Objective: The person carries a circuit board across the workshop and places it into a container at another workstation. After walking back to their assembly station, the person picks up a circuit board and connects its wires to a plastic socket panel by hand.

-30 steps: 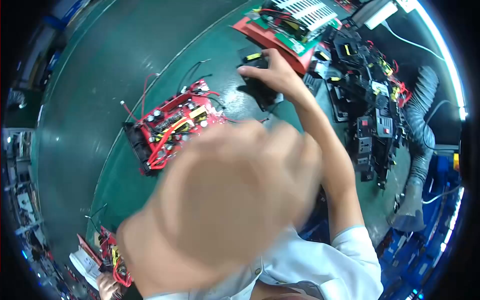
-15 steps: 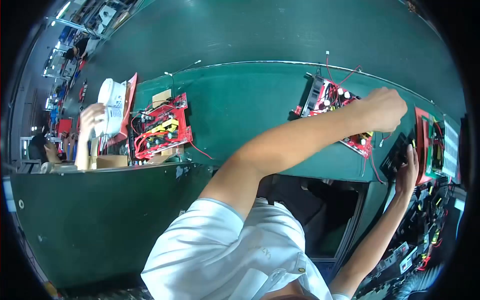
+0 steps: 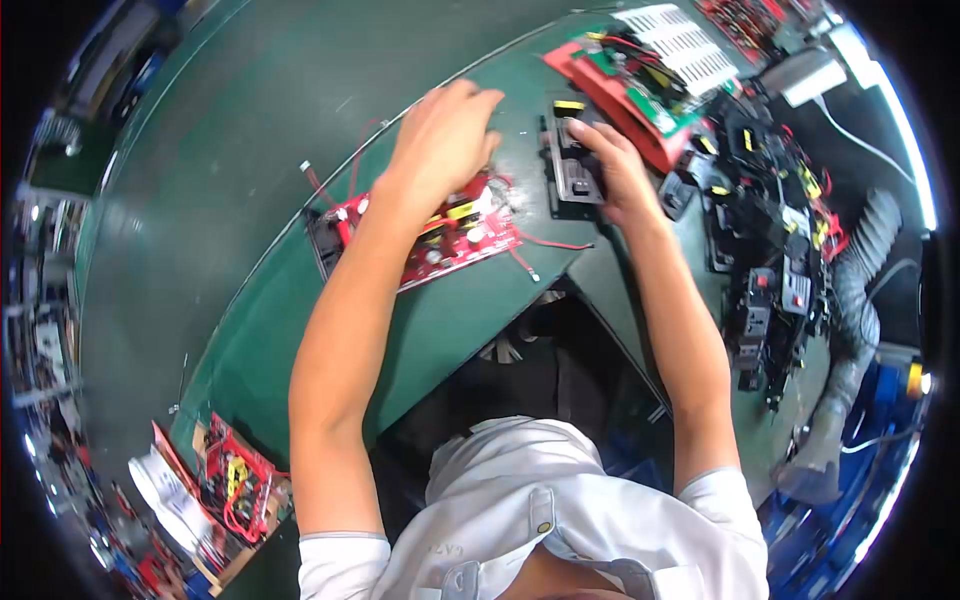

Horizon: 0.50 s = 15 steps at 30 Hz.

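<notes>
My left hand (image 3: 438, 138) is above the far edge of a red circuit board (image 3: 455, 245), its thumb and fingers apart and nothing visible between them. The board carries yellow and white components, with red wires trailing from its ends; my wrist and forearm cover part of it. My right hand (image 3: 618, 170) grips a black plastic panel with socket-like recesses (image 3: 577, 180) by its right side, thumb on top. A yellow tag or part (image 3: 569, 106) shows at the panel's far end. The fingers beneath it are hidden.
A red tray-like piece (image 3: 625, 110) with green boards and a slotted white metal plate (image 3: 678, 45) lies beyond my right hand. Several black panels (image 3: 755, 310) are heaped at the right, beside a grey flexible duct (image 3: 865, 270). Another red board (image 3: 238, 480) is at lower left.
My view has swung right, so the boards appear further left. My left hand has loosened from a fist, and my right hand has the black panel more plainly in its grip.
</notes>
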Each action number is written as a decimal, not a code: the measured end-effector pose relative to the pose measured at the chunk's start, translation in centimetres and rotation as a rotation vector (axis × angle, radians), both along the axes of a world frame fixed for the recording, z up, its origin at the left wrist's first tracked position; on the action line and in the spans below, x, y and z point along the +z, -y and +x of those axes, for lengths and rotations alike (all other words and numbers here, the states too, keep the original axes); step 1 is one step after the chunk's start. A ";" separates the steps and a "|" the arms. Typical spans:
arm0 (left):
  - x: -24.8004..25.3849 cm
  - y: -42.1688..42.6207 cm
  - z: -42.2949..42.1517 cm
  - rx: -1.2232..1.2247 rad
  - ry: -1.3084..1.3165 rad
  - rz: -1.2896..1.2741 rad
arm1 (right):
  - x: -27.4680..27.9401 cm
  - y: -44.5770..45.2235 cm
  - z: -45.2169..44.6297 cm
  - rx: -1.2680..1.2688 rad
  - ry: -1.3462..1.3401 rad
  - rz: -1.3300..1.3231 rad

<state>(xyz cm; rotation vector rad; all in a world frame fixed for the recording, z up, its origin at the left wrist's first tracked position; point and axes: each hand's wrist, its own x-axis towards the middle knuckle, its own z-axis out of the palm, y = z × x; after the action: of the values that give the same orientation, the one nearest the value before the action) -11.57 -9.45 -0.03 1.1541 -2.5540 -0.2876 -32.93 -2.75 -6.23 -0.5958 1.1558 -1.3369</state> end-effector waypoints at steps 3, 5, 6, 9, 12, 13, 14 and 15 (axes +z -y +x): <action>7.0 -7.1 -2.0 -0.216 0.005 0.034 | -0.4 0.8 0.1 -0.024 -0.027 -0.079; 10.8 -12.2 -2.8 -0.459 -0.066 0.092 | 0.1 0.7 -0.6 0.042 0.020 -0.045; 12.4 -14.8 -3.4 -0.509 -0.085 0.144 | 0.0 0.5 -0.2 0.028 0.102 -0.093; 15.4 -17.9 -4.3 -0.687 -0.060 0.137 | -0.3 0.6 -0.1 0.071 0.159 -0.178; 14.7 -18.1 -4.3 -0.531 -0.154 0.142 | -0.7 0.6 -0.6 0.067 0.205 -0.190; 14.5 -17.6 -4.2 -0.495 -0.146 0.136 | -0.7 0.6 -0.6 0.061 0.220 -0.190; 14.0 -16.2 -4.0 -0.456 -0.101 0.156 | -0.9 0.5 -0.6 0.067 0.242 -0.195; 13.3 -14.6 -4.0 -0.401 -0.055 0.170 | -0.8 0.3 -0.5 0.044 0.227 -0.183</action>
<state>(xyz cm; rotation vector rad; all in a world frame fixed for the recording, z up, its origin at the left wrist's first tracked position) -15.58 5.17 13.28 0.6616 -2.7365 -0.6305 -33.48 -3.04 -7.03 -0.5798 0.8384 -1.4421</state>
